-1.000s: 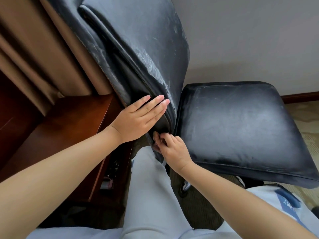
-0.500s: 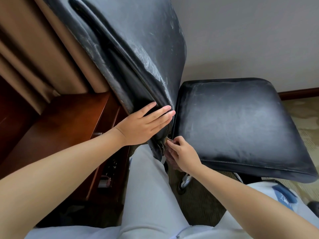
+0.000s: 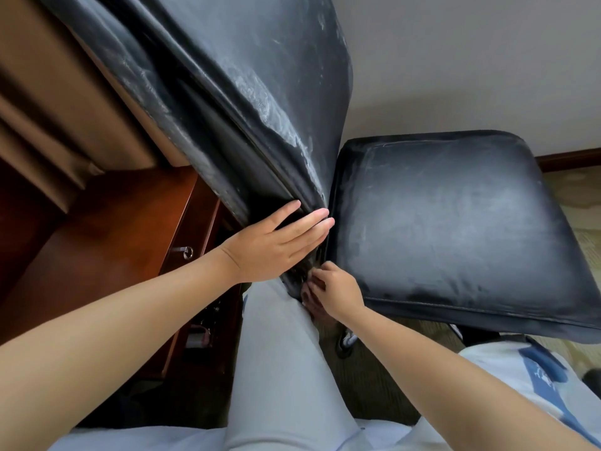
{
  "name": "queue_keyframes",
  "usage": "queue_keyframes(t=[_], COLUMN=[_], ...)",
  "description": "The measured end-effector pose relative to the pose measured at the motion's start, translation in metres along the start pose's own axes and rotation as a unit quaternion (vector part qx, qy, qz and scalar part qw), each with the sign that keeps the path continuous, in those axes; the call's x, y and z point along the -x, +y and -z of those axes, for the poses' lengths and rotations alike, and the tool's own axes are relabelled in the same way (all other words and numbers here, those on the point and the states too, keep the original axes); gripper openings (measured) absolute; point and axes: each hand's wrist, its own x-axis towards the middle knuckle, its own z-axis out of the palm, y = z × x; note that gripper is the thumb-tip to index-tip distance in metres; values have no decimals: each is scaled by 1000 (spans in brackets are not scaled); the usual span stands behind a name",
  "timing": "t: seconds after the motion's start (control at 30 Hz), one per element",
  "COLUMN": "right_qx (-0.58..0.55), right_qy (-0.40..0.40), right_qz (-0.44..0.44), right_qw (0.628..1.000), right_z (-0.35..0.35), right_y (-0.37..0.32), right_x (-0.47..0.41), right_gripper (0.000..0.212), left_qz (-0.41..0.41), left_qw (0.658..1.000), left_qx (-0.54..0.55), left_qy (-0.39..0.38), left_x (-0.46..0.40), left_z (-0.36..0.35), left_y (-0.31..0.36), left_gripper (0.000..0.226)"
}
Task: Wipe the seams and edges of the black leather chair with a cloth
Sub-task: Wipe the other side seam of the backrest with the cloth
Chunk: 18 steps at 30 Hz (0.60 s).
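Two hands at black leather chair, backrest rising up-left, left hand flat, right hand fingers curled, grasp unclear

We see a reddish wooden desk at left with a metal drawer knob; tan curtains hang behind it. A pale wall meets dark baseboard; patterned carpet at right.

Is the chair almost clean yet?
Not nearly. Nothing looks done: pale smears cover the backrest and seat. Right now the left hand presses flat on the backrest's lower edge while the right hand works at the gap beneath. I see no cloth. Seams and edges remain.
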Motion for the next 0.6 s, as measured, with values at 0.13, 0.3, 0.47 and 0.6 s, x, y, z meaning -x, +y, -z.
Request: queue_keyframes(t=[0.13,0.3,0.47,0.6], right_qx=[-28,-149,-195,-152], right_qy=[0,36,65,51], right_qz=[-52,-50,-62,-42], right_qw=[998,987,977,986], right_z=[-7,10,13,8], right_y=[2,-11,-24,-19], right_x=[-2,-1,-2,-2], right_gripper=[19,20,19,22], left_qz=[7,16,15,13], left_qw=[1000,999,999,999], left_qx=[1,4,10,16], left_qy=[3,33,33,40], left_x=[-1,-3,-4,-1], left_z=[0,-1,0,-3], left_y=[2,3,4,2], left_gripper=[45,43,41,40])
